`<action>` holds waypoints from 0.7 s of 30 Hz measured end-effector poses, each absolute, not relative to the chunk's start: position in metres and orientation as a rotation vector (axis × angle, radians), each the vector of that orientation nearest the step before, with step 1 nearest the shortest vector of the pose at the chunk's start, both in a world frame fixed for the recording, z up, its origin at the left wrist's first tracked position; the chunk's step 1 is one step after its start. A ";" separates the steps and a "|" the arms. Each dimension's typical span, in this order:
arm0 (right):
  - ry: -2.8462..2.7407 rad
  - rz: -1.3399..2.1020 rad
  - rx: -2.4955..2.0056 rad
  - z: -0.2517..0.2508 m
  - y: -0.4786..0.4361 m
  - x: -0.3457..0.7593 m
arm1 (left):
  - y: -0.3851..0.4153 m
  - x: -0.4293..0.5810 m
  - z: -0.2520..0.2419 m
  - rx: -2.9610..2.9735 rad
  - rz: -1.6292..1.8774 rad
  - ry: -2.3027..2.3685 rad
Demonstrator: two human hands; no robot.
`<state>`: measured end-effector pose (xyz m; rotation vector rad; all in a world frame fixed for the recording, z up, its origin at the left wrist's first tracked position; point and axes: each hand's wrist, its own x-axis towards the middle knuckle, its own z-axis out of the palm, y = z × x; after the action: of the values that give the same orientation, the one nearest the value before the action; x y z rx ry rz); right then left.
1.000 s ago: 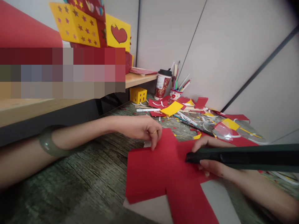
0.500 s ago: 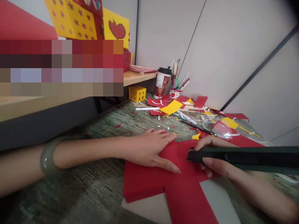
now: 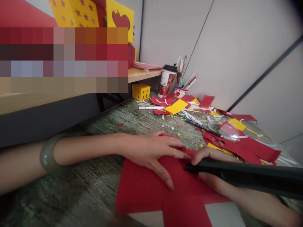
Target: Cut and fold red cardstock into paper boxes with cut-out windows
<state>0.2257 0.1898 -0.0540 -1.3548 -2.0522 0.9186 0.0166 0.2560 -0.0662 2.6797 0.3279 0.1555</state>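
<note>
A cross-shaped red paper sheet (image 3: 142, 189) lies on the grey wood-grain desk (image 3: 90, 195) in front of me. My left hand (image 3: 153, 151) rests flat on it, fingers stretched out and spread, with a ring on one finger and a green bangle (image 3: 47, 154) on the wrist. My right hand (image 3: 213, 176) lies on the right part of the sheet, fingers closed round a long dark green tool (image 3: 241, 176) that runs off to the right. The tool's tip sits just beside my left fingertips.
Red and yellow paper scraps (image 3: 180, 105), pens and strips litter the desk's far side. A paper coffee cup (image 3: 167, 80) and a pen cup (image 3: 181, 91) stand by the wall. A small yellow box (image 3: 141, 91) sits under a wooden shelf (image 3: 142, 74) bearing yellow paper crafts (image 3: 75, 12).
My left hand went from pinching the sheet's edge to lying flat and spread on it, sliding toward the tool's tip. The view shifted, so the sheet sits lower.
</note>
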 end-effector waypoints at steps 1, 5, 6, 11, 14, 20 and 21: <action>-2.076 0.950 -1.346 -0.054 0.190 0.227 | 0.257 0.016 -0.066 2.674 0.150 0.330; -2.113 1.104 -1.302 -0.055 0.195 0.235 | 0.257 0.016 -0.067 2.663 0.132 0.341; -2.106 1.110 -1.285 -0.055 0.196 0.236 | 0.257 0.016 -0.067 2.661 0.133 0.344; -2.100 1.119 -1.240 -0.055 0.198 0.236 | 0.258 0.015 -0.069 2.647 0.141 0.350; -2.095 1.145 -1.249 -0.054 0.198 0.235 | 0.259 0.016 -0.069 2.643 0.146 0.347; -2.081 1.147 -1.260 -0.054 0.199 0.236 | 0.260 0.016 -0.070 2.638 0.159 0.341; -2.084 1.137 -1.262 -0.054 0.199 0.236 | 0.260 0.016 -0.071 2.636 0.156 0.346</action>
<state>0.2362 0.1994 -0.0542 -1.2616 -2.0842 1.1366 0.0157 0.2603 -0.0706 2.6357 0.3457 0.1561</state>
